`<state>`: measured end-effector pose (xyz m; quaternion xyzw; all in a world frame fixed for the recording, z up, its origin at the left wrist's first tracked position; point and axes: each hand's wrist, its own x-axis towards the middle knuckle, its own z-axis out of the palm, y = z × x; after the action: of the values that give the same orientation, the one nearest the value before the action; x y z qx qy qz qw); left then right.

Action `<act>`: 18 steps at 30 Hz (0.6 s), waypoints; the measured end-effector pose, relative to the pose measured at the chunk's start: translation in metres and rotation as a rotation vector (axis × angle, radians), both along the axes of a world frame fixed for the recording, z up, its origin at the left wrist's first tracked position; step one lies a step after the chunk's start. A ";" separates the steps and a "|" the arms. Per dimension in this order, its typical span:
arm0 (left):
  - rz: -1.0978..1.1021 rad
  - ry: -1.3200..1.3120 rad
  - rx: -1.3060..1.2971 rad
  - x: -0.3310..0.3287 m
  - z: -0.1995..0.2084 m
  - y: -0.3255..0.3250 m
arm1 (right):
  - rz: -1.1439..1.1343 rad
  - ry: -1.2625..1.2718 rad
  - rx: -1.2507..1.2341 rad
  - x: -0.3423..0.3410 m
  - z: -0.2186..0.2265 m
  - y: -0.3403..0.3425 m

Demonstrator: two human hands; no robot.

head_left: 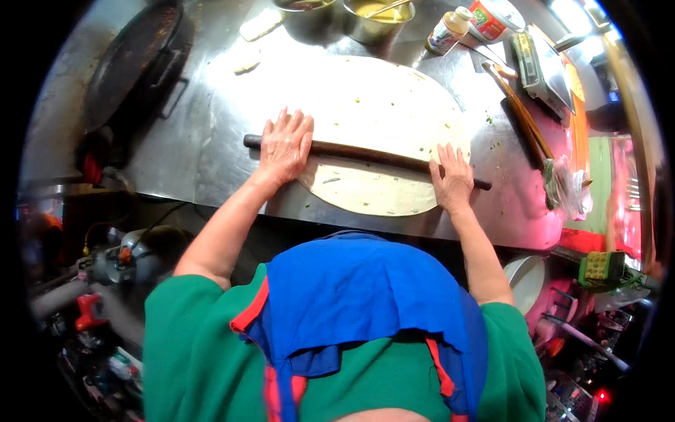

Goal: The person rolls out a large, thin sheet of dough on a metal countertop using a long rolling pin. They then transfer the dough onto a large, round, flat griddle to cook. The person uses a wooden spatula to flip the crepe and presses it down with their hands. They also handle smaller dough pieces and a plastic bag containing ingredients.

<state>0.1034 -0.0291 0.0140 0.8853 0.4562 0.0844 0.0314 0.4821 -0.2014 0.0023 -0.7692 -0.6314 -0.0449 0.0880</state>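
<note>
A wide, pale sheet of dough (365,105) with green flecks lies on the metal worktop. A long, dark wooden rolling pin (373,155) rests across its near part, slightly slanted. Flat over the pin's left portion is my left hand (285,146), its fingers stretched out and pointing away. My right hand (453,176) lies on the pin near its right end, fingers extended past it at the dough's right edge. Neither hand is wrapped round the pin.
Beyond the dough stand two metal pots (380,21), a bottle (448,32) and a red-and-white tub (494,20). A large dark pan (133,63) is at far left. A scale (541,70) and wooden sticks (520,116) lie at right. Small dough pieces (260,24) sit at back left.
</note>
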 end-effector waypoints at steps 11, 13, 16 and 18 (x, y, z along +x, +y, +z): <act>0.060 -0.177 0.082 -0.032 0.007 -0.014 | 0.011 -0.008 0.095 0.007 0.018 -0.016; 0.097 -0.055 0.131 -0.035 -0.002 -0.003 | 0.005 0.005 0.062 0.015 0.009 -0.016; 0.038 0.040 -0.011 -0.049 0.000 -0.024 | 0.037 -0.039 -0.021 0.013 0.000 -0.033; -0.001 0.008 -0.023 -0.060 -0.004 -0.039 | 0.059 0.033 -0.005 0.005 0.003 -0.055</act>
<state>0.0435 -0.0683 0.0100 0.8856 0.4566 0.0754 0.0398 0.4869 -0.2568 0.0054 -0.7510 -0.6525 -0.0280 0.0977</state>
